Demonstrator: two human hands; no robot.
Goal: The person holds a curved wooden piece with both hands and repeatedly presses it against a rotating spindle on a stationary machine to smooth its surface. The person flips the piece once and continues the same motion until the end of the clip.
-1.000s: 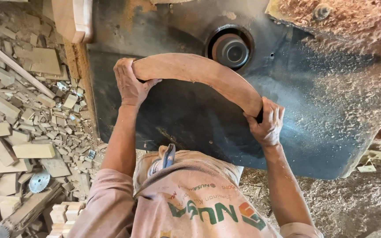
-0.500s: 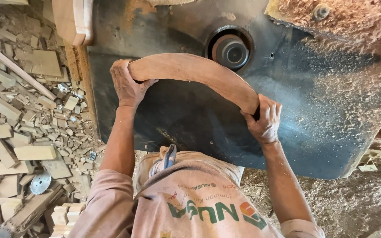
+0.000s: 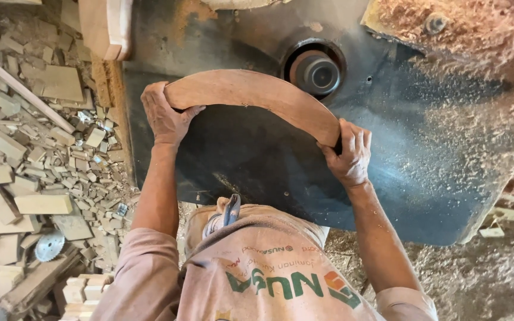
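Observation:
A curved, arch-shaped wooden piece (image 3: pixel 251 94) lies flat on the dark metal machine table (image 3: pixel 388 172). My left hand (image 3: pixel 163 116) grips its left end and my right hand (image 3: pixel 347 151) grips its right end. The outer edge of the arch sits just beside the round cutter spindle (image 3: pixel 316 71) set in a hole in the table. Both arms reach forward from my pink-sleeved shirt.
Heaps of wood offcuts (image 3: pixel 37 154) cover the floor at the left, with a small circular saw blade (image 3: pixel 49 245) among them. Reddish sawdust (image 3: pixel 471 41) is piled on the table's far right and on the floor (image 3: pixel 483 279). A wooden block (image 3: pixel 105 27) stands at the table's top left.
The curved piece and both hands have shifted slightly along the table beside the spindle; my left hand sits a little higher than before.

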